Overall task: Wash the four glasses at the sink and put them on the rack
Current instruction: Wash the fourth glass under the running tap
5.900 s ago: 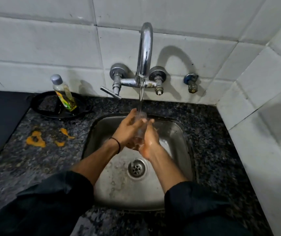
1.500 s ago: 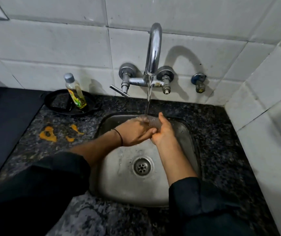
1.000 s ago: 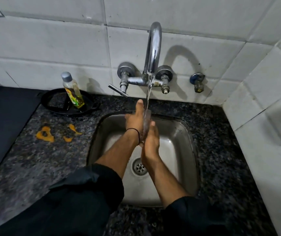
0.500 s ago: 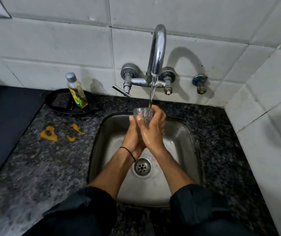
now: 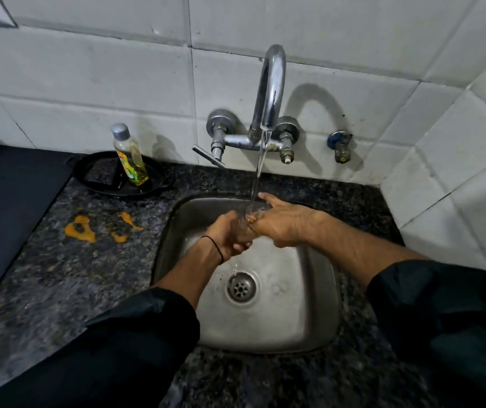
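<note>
A clear glass is held over the steel sink, under the stream running from the chrome tap. My left hand grips its lower part from the left. My right hand reaches across from the right, its fingers wrapped around the rim end. The hands hide most of the glass. No other glasses and no rack are in view.
A dish-soap bottle stands in a black round tray on the granite counter, left of the tap. Orange spill marks lie on the counter left of the sink. A dark surface lies far left. Tiled walls close off the back and right.
The glass was upright with both hands below it, filling at the tap. Now it sits lower, my right hand has swung out to the right and my left holds it from the left.
</note>
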### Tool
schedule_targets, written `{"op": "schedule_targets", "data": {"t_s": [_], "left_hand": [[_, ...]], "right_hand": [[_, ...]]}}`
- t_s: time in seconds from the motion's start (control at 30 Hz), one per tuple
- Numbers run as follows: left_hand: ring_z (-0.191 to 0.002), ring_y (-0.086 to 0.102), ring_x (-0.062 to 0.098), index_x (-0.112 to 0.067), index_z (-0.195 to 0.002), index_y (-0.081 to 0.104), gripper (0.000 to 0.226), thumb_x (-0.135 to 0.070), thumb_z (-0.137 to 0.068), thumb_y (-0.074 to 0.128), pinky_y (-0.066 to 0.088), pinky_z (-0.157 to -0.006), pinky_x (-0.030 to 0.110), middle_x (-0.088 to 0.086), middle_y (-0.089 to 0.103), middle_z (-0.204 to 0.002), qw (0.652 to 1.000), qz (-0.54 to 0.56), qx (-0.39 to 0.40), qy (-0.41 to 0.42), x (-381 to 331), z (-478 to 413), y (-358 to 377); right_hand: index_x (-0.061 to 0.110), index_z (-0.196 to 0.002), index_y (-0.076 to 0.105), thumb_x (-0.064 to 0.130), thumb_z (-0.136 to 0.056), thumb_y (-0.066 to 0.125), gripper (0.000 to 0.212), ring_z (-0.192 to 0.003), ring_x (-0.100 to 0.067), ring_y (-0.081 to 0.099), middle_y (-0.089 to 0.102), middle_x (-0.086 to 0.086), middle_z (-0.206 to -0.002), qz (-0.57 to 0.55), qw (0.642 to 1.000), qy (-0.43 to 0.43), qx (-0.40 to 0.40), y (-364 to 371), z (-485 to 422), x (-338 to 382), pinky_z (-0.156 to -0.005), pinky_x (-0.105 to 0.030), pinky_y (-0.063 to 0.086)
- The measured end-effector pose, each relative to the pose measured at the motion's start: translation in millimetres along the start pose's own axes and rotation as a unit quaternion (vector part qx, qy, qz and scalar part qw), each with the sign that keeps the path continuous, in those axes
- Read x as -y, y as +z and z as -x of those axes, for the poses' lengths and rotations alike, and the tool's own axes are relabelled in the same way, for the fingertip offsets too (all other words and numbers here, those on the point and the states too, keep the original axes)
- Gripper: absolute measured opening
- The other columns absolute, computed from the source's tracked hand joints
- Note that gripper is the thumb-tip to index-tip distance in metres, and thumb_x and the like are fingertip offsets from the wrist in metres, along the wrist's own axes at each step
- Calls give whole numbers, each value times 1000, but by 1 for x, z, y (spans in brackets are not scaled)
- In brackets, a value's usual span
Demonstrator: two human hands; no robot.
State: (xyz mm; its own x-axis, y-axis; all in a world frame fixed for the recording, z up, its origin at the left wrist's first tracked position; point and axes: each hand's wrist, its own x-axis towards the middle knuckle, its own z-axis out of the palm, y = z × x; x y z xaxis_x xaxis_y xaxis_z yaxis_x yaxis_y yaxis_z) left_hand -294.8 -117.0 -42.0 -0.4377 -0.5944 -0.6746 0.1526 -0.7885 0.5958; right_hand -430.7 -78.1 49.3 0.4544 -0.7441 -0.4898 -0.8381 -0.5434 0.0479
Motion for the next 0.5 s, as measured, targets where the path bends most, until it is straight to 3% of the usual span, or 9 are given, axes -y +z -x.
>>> {"op": "schedule_targets", "data": {"t_s": [0.07, 0.1, 0.17, 0.23, 0.27, 0.3, 0.4, 0.47, 0.5], "left_hand": [[-40, 47, 17, -10, -85, 60, 33, -33, -97, 40, 25, -33, 12, 9, 54, -68, 999, 5, -16, 36, -4, -2, 5], [-41, 46, 16, -12, -79, 60, 30, -31, -96, 43, 27, -35, 13, 7, 54, -64, 998, 22, -25, 58, -5, -2, 7], [-43, 48, 15, -13, -70, 60, 32, -27, -96, 48, 32, -40, 17, 4, 55, -56, 993, 63, -49, 93, -4, -8, 7], [-40, 47, 14, -13, -66, 58, 31, -23, -95, 51, 33, -41, 18, 3, 52, -52, 989, 73, -63, 112, -3, -13, 3], [-39, 44, 13, -13, -63, 56, 32, -22, -94, 51, 33, -41, 18, 2, 50, -51, 989, 66, -63, 119, -2, -14, 0], [-39, 43, 12, -14, -61, 54, 34, -22, -94, 51, 32, -42, 19, 2, 48, -51, 990, 59, -55, 118, -2, -15, -3], [-41, 47, 14, -10, -78, 60, 33, -32, -98, 46, 30, -40, 16, 7, 55, -62, 996, 12, -41, 77, -5, -15, -11], [-37, 49, 16, -5, -91, 63, 37, -37, -99, 46, 29, -33, 14, 11, 58, -64, 998, -46, -38, 35, -9, -13, -11], [-36, 49, 16, -5, -95, 63, 37, -38, -98, 47, 29, -31, 14, 12, 58, -64, 997, -65, -44, 27, -10, -13, -11]], "right_hand": [[21, -130, 54, 3, -93, 51, 42, -131, -19, 50, 57, -2, -140, -100, 994, 31, -45, 3, -6, 4, -123, -49, 19], [16, -118, 58, 5, -91, 53, 29, -112, -21, 59, 64, -7, -124, -208, 973, 73, -67, 4, -11, 9, -110, -46, 39], [11, -89, 64, 6, -82, 61, 9, -79, -18, 61, 67, -9, -89, -453, 873, 152, -99, 8, -24, 21, -78, -46, 54], [16, -72, 60, 12, -79, 58, 9, -70, -18, 62, 63, -5, -73, -580, 774, 213, -138, 13, -36, 31, -77, -50, 58], [18, -72, 57, 17, -82, 55, 10, -71, -20, 63, 63, -4, -74, -570, 776, 218, -159, 17, -39, 38, -80, -51, 59], [18, -77, 57, 20, -82, 52, 8, -77, -22, 63, 64, -5, -80, -513, 815, 201, -178, 21, -38, 41, -83, -51, 58], [15, -106, 56, 12, -83, 55, 23, -111, -22, 56, 62, -10, -117, -151, 977, 59, -136, 21, -23, 28, -112, -42, 36], [18, -129, 53, 7, -86, 57, 44, -136, -19, 46, 57, -3, -137, 58, 996, -5, -68, 16, -14, 13, -126, -49, 3], [19, -136, 51, 8, -88, 57, 50, -142, -18, 40, 53, -2, -144, 78, 995, -5, -58, 19, -16, 9, -125, -49, -7]]}}
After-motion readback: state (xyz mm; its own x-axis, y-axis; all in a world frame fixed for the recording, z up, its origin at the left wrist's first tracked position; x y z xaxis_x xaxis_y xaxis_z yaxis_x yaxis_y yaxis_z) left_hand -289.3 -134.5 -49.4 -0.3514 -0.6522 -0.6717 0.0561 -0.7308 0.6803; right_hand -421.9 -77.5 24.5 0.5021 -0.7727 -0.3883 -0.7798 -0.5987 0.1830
